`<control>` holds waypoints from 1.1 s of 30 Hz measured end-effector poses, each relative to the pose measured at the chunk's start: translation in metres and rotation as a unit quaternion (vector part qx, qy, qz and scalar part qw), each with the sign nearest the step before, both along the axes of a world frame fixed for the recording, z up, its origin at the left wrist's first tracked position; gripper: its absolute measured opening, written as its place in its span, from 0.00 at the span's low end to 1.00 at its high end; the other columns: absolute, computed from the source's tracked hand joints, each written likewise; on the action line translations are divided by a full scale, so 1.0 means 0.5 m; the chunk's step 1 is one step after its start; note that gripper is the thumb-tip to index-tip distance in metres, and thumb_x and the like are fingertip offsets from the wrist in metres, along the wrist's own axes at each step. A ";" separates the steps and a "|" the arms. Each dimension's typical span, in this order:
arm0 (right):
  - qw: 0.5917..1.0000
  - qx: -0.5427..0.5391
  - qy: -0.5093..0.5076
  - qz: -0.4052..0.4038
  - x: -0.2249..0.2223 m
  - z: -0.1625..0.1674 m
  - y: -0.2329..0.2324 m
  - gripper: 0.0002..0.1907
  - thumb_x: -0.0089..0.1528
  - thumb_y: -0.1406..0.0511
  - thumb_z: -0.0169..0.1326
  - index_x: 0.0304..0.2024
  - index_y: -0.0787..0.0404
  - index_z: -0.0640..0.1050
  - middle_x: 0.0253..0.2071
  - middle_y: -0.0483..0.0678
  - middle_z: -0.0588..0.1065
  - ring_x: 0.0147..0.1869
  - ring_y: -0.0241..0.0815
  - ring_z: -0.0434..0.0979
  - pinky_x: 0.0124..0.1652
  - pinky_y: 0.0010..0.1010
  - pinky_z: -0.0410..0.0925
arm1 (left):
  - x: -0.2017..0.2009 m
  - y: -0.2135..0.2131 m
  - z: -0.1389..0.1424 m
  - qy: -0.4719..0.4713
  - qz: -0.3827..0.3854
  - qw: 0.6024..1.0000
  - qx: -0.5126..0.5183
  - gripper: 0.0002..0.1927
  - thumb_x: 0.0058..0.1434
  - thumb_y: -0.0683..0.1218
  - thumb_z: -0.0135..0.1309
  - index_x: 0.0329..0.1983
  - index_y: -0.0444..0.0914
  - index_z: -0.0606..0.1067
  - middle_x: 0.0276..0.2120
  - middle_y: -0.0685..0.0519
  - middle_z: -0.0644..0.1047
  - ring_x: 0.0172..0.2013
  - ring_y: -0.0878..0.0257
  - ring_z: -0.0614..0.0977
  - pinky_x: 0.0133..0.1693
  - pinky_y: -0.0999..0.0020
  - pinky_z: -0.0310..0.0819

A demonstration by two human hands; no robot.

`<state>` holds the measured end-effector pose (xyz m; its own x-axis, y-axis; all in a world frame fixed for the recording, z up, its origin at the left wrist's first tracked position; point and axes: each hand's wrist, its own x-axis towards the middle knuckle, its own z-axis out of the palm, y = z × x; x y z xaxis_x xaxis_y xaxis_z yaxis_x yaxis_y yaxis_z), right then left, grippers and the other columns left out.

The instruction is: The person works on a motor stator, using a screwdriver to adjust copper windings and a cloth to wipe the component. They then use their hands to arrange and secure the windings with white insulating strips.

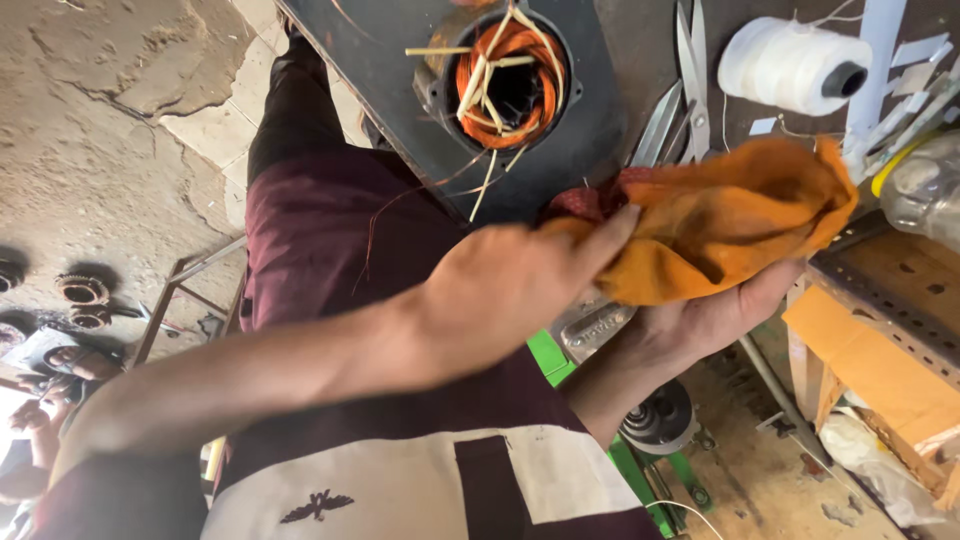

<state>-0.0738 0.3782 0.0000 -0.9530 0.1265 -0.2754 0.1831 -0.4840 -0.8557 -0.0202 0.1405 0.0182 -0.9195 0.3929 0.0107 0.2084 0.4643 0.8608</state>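
- Here, the left hand (510,290) lies across the near end of an orange cloth (735,215), its fingers laid flat and pressing on the fabric rather than curled round it.
- The right hand (715,315) is under the same cloth, palm up, cupping it from below; its fingertips show past the far edge, so the cloth is held between the two hands, above the table edge.
- The cloth is bunched and stained dark in patches; a bit of red fabric (590,200) shows at its near end, touching the left fingertips.
- Just behind the cloth lie a pair of scissors (685,80) on the dark table (640,40), with a spool of white thread (790,65) beside them.
- Further along the table sits a motor housing (500,70) with orange copper winding in its round opening; pale strips stick out of the winding and loose thin wires trail from it.
- As a judgement: the winding looks laid in but untidy, its strips and wire ends untrimmed and untied, while the thread and scissors lie untouched.
- Below the hands are a green metal frame (550,360) and a small round metal part (660,420) above the concrete floor (100,130).
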 end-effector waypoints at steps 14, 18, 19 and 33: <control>0.733 0.476 0.108 0.473 -0.145 0.027 -0.261 0.08 0.68 0.73 0.66 0.46 0.69 0.79 0.39 0.47 0.73 0.34 0.32 0.71 0.33 0.20 0.63 | -0.106 -0.231 0.086 -0.016 0.253 0.963 -0.095 0.07 0.74 0.40 0.63 0.50 0.35 0.77 0.43 0.52 0.78 0.34 0.59 0.82 0.33 0.68 0.75; 0.676 0.499 0.220 0.496 -0.158 0.018 -0.286 0.10 0.65 0.73 0.65 0.46 0.68 0.77 0.44 0.51 0.73 0.38 0.40 0.75 0.37 0.27 0.66 | -0.101 -0.236 0.085 -0.011 0.241 0.962 -0.125 0.07 0.72 0.40 0.63 0.50 0.34 0.78 0.42 0.53 0.79 0.33 0.63 0.82 0.31 0.71 0.74; 0.676 0.503 0.222 0.490 -0.153 0.014 -0.292 0.09 0.66 0.74 0.65 0.45 0.67 0.77 0.43 0.50 0.73 0.38 0.40 0.75 0.37 0.27 0.67 | -0.099 -0.236 0.085 -0.003 0.232 0.963 -0.134 0.08 0.70 0.40 0.64 0.49 0.33 0.79 0.42 0.52 0.79 0.32 0.62 0.83 0.28 0.70 0.73; 0.718 0.484 0.180 0.466 -0.145 0.021 -0.325 0.07 0.61 0.75 0.64 0.37 0.70 0.77 0.35 0.48 0.73 0.29 0.35 0.68 0.31 0.29 0.61 | -0.085 -0.215 0.084 0.006 0.241 0.945 -0.223 0.10 0.65 0.45 0.66 0.43 0.34 0.81 0.38 0.53 0.80 0.28 0.66 0.83 0.21 0.74 0.70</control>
<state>-0.1464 0.2155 0.0106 -0.7349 -0.6470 -0.2031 -0.2757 0.5587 -0.7822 -0.0627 0.0329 0.0600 -0.9936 -0.1035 -0.0450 -0.1110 0.8232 0.5568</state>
